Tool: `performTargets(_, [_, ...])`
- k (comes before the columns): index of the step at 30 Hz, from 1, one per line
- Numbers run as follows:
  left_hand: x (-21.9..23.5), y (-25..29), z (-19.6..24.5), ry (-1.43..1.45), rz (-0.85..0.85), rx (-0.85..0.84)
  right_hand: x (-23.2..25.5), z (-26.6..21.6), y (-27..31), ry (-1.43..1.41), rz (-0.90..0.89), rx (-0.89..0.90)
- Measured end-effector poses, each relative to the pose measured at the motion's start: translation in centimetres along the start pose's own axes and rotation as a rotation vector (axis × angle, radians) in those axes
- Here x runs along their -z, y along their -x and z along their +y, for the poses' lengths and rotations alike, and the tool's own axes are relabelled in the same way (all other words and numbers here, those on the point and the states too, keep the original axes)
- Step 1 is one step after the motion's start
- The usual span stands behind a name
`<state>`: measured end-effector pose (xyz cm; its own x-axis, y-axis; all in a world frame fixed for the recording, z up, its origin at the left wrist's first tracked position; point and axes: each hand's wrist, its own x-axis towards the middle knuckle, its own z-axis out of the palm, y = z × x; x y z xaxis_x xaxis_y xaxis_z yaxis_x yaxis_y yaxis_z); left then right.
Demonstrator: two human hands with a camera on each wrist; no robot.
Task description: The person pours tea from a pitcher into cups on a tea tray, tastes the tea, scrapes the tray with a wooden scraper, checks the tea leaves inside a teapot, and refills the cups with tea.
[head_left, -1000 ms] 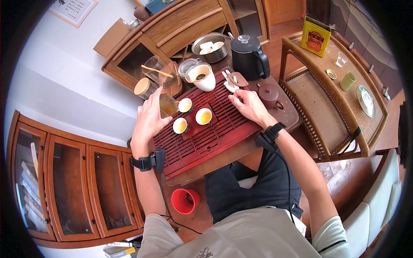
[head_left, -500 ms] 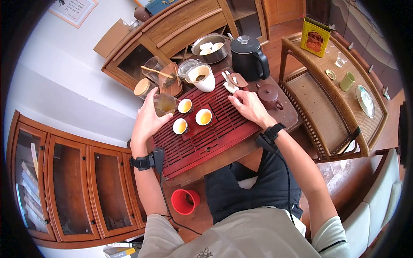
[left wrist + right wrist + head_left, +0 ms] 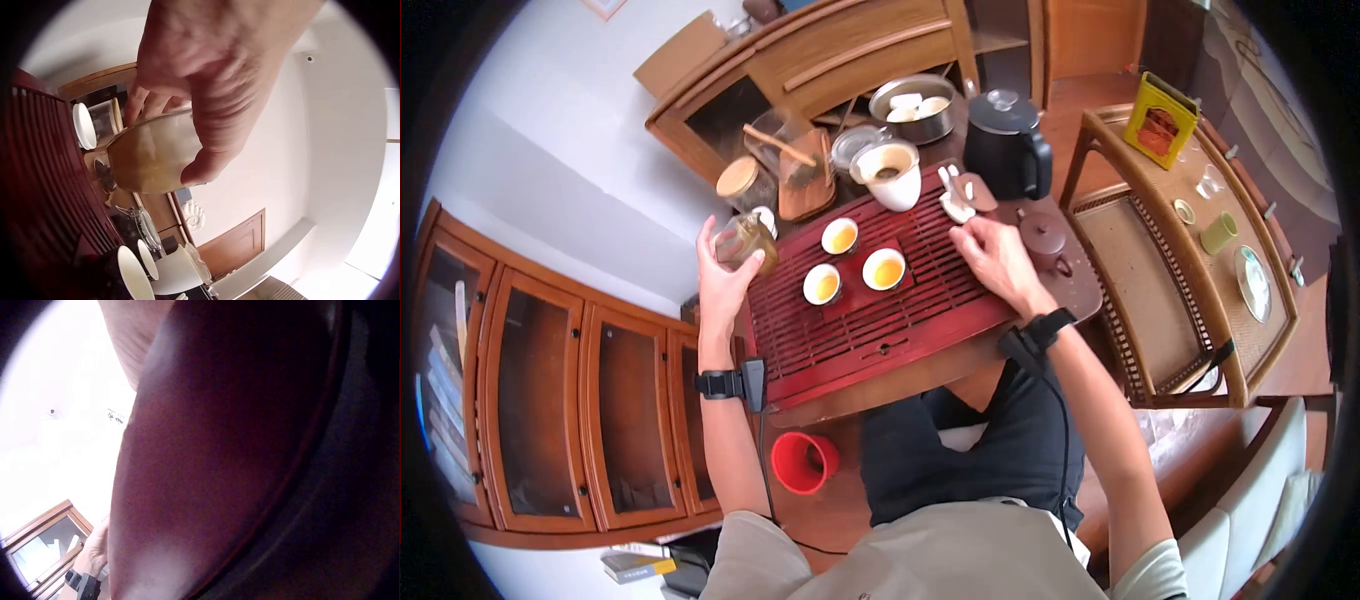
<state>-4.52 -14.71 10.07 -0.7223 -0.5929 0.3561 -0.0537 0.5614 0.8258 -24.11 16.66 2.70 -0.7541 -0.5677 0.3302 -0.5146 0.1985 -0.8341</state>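
The left hand (image 3: 722, 288) is gripping the glass jug (image 3: 150, 156), thumb and fingers flanking it, its long axis standing roughly upright! The cups (image 3: 822, 288) are sitting right of that thumb; the right hand (image 3: 1002, 262), farther off, is resting, loosely curled.

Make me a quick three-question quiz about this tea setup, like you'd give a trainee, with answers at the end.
1. How many cups holding yellow tea stand on the slatted tea tray?
2. True or false: the right hand is gripping the black kettle's handle.
3. What is the left hand holding?
A) a clay teapot
B) a glass tea pitcher
C) a yellow tin

Key:
1. Three.
2. False; it is at the tea tray's edge.
3. B.
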Motion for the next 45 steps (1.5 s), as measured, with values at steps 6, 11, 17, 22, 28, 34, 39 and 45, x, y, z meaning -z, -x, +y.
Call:
performTargets(6, [0.6,2.6,-2.4,-0.075,0.141,0.108,-0.2,-0.2,0.4,0.013,-0.031,-0.057])
performTargets(11, [0.3,2.5,-4.3,-0.108,0.157,0.154,-0.1,-0.5,0.5,0.015,-0.037,-0.085])
performTargets(17, [0.0,2.8,-5.1,-0.21,0.183,0.106,-0.4,0.0,0.5,0.048,-0.003,-0.009])
performTargets(22, [-0.4,3.3,-7.1,-0.391,0.435,-0.13,-0.7,0.6,0.5,0.038,0.014,-0.01])
performTargets(28, [-0.3,8.4,8.6,-0.122,0.363,-0.511,-1.0,1.2,0.5,0.0,0.004,-0.025])
performTargets(34, [-0.7,14.5,15.6,0.415,0.22,-0.681,-0.7,0.3,0.6,-0.027,-0.03,-0.076])
performTargets(39, [-0.5,15.1,15.9,0.482,0.201,-0.65,-0.8,1.3,1.1,0.067,0.036,0.077])
performTargets(45, [0.4,9.4,15.9,0.569,0.146,-0.86,-1.0,1.2,0.2,0.064,0.033,0.026])
